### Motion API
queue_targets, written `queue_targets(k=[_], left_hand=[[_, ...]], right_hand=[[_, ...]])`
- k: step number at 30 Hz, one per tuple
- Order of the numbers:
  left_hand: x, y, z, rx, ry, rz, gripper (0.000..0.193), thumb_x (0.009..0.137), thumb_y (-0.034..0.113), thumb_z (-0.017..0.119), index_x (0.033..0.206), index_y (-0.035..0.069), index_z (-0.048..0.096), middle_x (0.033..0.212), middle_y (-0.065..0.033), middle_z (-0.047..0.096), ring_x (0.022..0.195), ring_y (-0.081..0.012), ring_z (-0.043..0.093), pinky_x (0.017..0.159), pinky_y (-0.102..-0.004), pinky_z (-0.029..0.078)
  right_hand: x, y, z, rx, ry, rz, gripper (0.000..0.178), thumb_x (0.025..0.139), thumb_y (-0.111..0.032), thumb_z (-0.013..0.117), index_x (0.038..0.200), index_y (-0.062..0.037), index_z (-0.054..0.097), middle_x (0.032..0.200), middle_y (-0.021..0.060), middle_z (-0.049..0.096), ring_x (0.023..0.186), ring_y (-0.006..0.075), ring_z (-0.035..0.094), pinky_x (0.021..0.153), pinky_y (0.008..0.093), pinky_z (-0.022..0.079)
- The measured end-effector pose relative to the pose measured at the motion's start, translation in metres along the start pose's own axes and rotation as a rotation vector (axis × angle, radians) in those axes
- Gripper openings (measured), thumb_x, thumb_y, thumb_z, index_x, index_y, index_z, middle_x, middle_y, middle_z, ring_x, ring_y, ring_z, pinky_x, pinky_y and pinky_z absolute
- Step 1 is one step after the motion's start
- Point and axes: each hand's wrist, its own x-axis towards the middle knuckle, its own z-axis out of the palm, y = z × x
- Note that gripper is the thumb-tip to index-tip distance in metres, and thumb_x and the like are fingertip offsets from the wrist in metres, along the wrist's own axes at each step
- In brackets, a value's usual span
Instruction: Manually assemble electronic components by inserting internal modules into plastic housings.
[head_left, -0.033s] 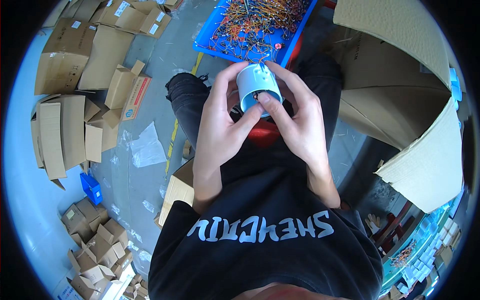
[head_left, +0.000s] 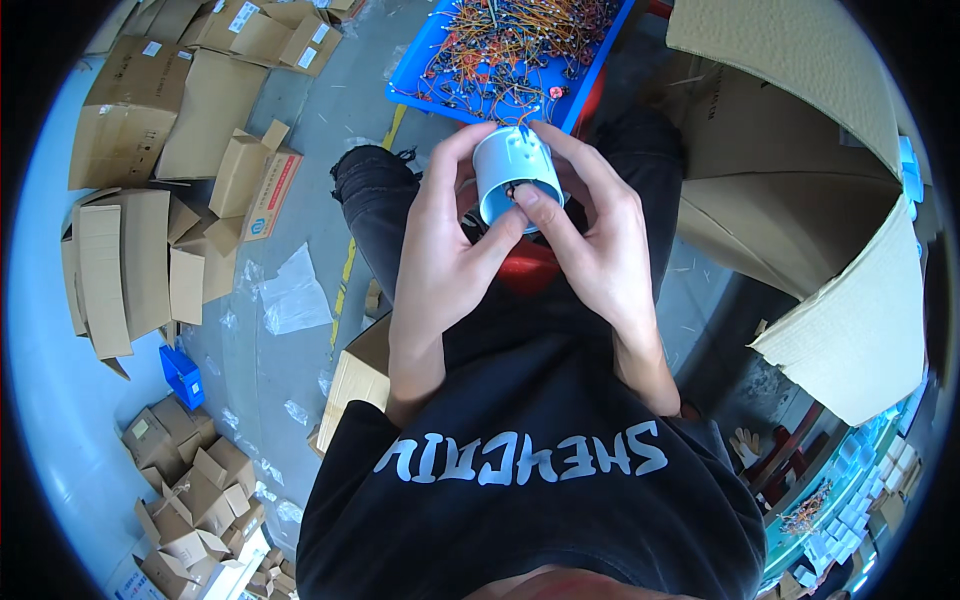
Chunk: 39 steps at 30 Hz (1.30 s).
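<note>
Between both hands I hold a pale blue-white, cup-like round housing (head_left: 511, 158), its open end tilted toward me. My left hand (head_left: 446, 220) is closed round its left side, with the thumb at the lower rim. My right hand (head_left: 592, 225) grips the right side, and its thumb reaches into the opening against a small dark part (head_left: 513, 190). Most of that part is hidden by the thumb. Blue and orange wire ends (head_left: 524, 124) stick out at the housing's far end. Just beyond my fingers is a blue tray (head_left: 408, 78) heaped with orange, red and black wired parts (head_left: 515, 50).
A large open cardboard box (head_left: 770, 230) stands close on my right. Cardboard cartons (head_left: 130, 110) are piled along the left, near a small blue bin (head_left: 182, 376). Plastic scraps (head_left: 297, 292) litter the floor. At lower right, a green bench (head_left: 800, 545) bears pale blue pieces and wires.
</note>
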Motion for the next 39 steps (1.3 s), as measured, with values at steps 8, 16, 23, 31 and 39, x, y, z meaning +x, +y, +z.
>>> queue_targets(k=[8, 16, 23, 31, 39], left_hand=[[0.001, 0.003, 0.008, 0.398, 0.072, 0.102, 0.055, 0.078, 0.006, 0.075, 0.124, 0.001, 0.046, 0.112, -0.0149, 0.059, 0.101, -0.0235, 0.062, 0.088, -0.0343, 0.049], [0.006, -0.001, 0.014, 0.425, 0.074, 0.067, 0.055, 0.075, 0.004, 0.078, 0.121, 0.0, 0.048, 0.108, -0.0133, 0.061, 0.1, -0.0198, 0.062, 0.089, -0.033, 0.049], [0.014, -0.007, 0.002, 0.173, -0.113, -0.014, 0.053, 0.077, 0.006, 0.072, 0.125, 0.0, 0.049, 0.113, -0.016, 0.057, 0.1, -0.0265, 0.061, 0.086, -0.0351, 0.048], [0.014, -0.01, 0.0, -0.073, -0.13, -0.024, 0.057, 0.083, 0.007, 0.062, 0.136, -0.005, 0.044, 0.123, -0.0161, 0.052, 0.108, -0.0221, 0.056, 0.093, -0.0331, 0.044], [0.013, -0.004, -0.006, 0.097, -0.127, 0.083, 0.054, 0.085, 0.011, 0.059, 0.135, -0.006, 0.046, 0.124, -0.019, 0.054, 0.112, -0.026, 0.056, 0.095, -0.0345, 0.043]], right_hand=[[0.001, 0.005, 0.003, -0.034, 0.087, -0.168, 0.05, 0.074, -0.005, 0.072, 0.121, 0.0034, 0.056, 0.103, 0.0207, 0.063, 0.094, 0.0305, 0.066, 0.081, 0.0342, 0.052], [0.01, 0.0, -0.01, 0.01, -0.046, 0.012, 0.051, 0.075, 0.001, 0.068, 0.124, 0.0031, 0.055, 0.111, 0.0145, 0.063, 0.103, 0.0202, 0.062, 0.091, 0.032, 0.048], [0.008, 0.013, -0.011, 0.178, -0.047, 0.126, 0.044, 0.082, -0.007, 0.07, 0.122, 0.0021, 0.054, 0.109, 0.0113, 0.062, 0.102, 0.0174, 0.06, 0.092, 0.0312, 0.046], [0.002, 0.013, -0.01, 0.431, -0.02, 0.116, 0.046, 0.089, -0.005, 0.064, 0.13, 0.0013, 0.043, 0.116, 0.0112, 0.058, 0.113, 0.0169, 0.054, 0.097, 0.0309, 0.043], [0.0, 0.01, -0.001, 0.487, 0.01, 0.115, 0.042, 0.088, 0.001, 0.063, 0.126, 0.0013, 0.046, 0.119, 0.0116, 0.057, 0.115, 0.0173, 0.053, 0.097, 0.0309, 0.043]])
